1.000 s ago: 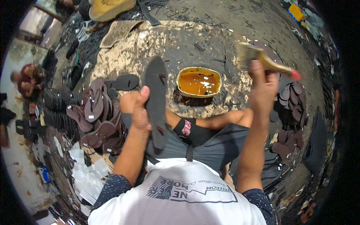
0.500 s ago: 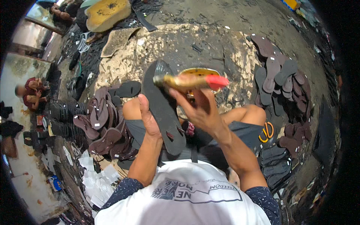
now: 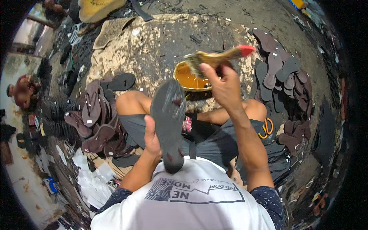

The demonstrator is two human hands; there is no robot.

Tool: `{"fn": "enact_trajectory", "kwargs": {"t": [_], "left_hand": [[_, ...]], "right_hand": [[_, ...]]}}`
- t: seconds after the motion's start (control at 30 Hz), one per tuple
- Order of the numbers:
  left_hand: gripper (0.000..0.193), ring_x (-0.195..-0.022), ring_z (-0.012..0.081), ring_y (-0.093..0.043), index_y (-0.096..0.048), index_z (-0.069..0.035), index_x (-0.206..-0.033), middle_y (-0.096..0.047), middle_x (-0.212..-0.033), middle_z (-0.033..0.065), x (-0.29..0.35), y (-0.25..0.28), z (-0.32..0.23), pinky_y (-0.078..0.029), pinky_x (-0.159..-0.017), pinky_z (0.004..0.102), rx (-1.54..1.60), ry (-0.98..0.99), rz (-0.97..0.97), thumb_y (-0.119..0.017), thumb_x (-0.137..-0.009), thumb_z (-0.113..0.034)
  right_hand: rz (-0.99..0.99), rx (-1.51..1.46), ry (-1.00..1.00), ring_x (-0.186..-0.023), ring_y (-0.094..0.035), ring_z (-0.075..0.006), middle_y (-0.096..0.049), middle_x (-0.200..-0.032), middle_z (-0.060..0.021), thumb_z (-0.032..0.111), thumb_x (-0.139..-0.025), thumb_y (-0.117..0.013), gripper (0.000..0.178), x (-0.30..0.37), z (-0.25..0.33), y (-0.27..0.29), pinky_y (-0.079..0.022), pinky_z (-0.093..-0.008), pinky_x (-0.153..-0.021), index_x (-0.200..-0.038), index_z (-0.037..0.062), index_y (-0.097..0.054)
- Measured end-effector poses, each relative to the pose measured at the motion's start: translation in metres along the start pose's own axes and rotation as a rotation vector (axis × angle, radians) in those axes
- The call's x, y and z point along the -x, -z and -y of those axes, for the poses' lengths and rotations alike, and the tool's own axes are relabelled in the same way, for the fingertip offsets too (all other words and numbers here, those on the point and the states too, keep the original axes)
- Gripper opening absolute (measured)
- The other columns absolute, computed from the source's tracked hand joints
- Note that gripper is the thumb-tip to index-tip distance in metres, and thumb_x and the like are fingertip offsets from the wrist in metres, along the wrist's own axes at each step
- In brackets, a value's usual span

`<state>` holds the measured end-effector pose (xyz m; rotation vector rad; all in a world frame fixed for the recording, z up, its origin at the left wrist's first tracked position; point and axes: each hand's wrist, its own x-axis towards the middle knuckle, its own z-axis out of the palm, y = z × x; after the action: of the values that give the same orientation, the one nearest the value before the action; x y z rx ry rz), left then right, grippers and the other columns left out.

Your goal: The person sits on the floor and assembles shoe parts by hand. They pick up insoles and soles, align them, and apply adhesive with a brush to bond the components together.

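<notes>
- Near eight o'clock, I see the left hand (image 3: pixel 154 143) gripping the sole (image 3: pixel 165 128), thumb raised
- At two, the right hand (image 3: pixel 227 90) closes round the brush (image 3: pixel 212 59), by the tub (image 3: pixel 180 82)
- Twelve-o'clock end looks coated; six-o'clock end, I judge, uncoated

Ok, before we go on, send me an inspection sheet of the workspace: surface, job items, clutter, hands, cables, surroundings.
Surface: blotched tan-and-grey flat board, strewn with dark scraps.
Job's things: dark grey, flat sandal sole, glossy streaks near its far end; flat brush with a red-tipped handle, over the oval, yellow-rimmed tub of amber liquid; bristle contact unclear.
Clutter: piled brown sandal soles at left; brown and grey soles at right; white, paper-like sheets lower left; orange looped handles by the right knee.
Hands: left hand holds the sole; right hand grips the brush.
Cables: nothing seen.
Surroundings: another person at far left.
</notes>
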<state>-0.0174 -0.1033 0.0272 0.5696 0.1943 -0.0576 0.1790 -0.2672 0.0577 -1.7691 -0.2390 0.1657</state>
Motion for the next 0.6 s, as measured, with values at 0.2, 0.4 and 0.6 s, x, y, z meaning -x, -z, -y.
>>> {"fn": "enact_trajectory", "kwargs": {"t": [0.2, 0.4, 0.6], "left_hand": [[0.089, -0.114, 0.0324, -0.065, -0.043, -0.001, -0.148, -0.053, -0.145, 0.0192, -0.007, 0.045, 0.007, -0.059, -0.083, 0.0439, 0.377, 0.098, 0.064, -0.044, -0.096, -0.073], [0.081, -0.110, 0.0317, -0.067, -0.052, 0.002, -0.139, -0.063, -0.132, 0.0199, -0.099, -0.011, -0.040, -0.059, -0.089, 0.0453, 0.286, -0.158, 0.014, -0.044, -0.099, -0.068], [0.075, -0.112, 0.0344, -0.066, -0.058, 0.001, -0.134, -0.063, -0.130, 0.0244, -0.104, -0.017, -0.048, -0.057, -0.092, 0.0467, 0.384, 0.015, 0.373, -0.042, -0.101, -0.065]], "right_hand": [[-0.178, -0.451, -0.054, -0.095, -0.065, -0.0133, -0.072, -0.106, -0.0086, 0.024, -0.095, -0.074, 0.034, 0.010, -0.007, 0.023, -0.052, -0.0299, -0.086, -0.114, -0.0030, -0.066], [0.054, -0.205, 0.148, -0.103, -0.068, -0.0266, -0.072, -0.112, -0.0148, 0.017, -0.092, -0.074, 0.033, 0.072, 0.003, -0.063, -0.052, -0.0359, -0.092, -0.119, -0.0011, -0.069], [0.015, 0.043, 0.565, -0.107, -0.065, -0.0255, -0.070, -0.112, -0.0106, 0.005, -0.084, -0.080, 0.031, 0.054, 0.009, -0.060, -0.049, -0.0378, -0.092, -0.114, 0.0062, -0.069]]}}
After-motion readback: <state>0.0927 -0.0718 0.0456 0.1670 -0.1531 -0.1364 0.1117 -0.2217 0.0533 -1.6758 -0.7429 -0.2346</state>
